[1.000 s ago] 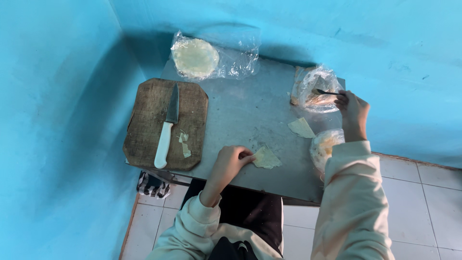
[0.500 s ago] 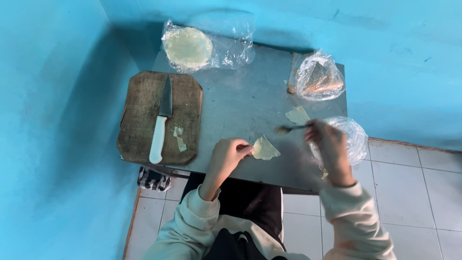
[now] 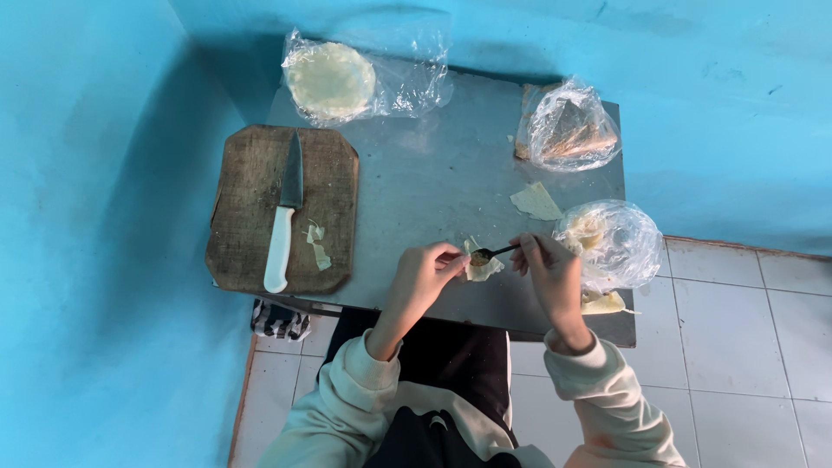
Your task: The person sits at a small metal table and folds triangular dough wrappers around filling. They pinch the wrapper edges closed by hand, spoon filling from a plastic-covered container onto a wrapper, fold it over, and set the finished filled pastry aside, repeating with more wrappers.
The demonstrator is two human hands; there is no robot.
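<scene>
a small grey metal table (image 3: pixel 433 191) stands in a corner of bright blue walls, above a pale tiled floor. near the front edge of the table, the left hand (image 3: pixel 425 276) pinches a small pale wrapper (image 3: pixel 482 264) with closed fingertips, at the wrapper's 9 o'clock side. the right hand (image 3: pixel 546 270) is closed around the handle of a small spoon (image 3: pixel 491 253); the bowl of the spoon points to 9 o'clock and sits over the middle of the wrapper, with something dark in it, too small to tell.

to do this step well, i think the wrapper should stay cupped and steady, and the spoon should tip slowly in the centre, away from the edges, so nothing spills on the table.

a loose wrapper piece (image 3: pixel 537 201) lies at 1 o'clock from the hands. a bowl under plastic film (image 3: pixel 611 241) stands just beside the right hand at 2 o'clock. the wooden board (image 3: pixel 329 173) with a white-handled knife (image 3: pixel 284 217) lies at 9 o'clock, well apart.
</scene>
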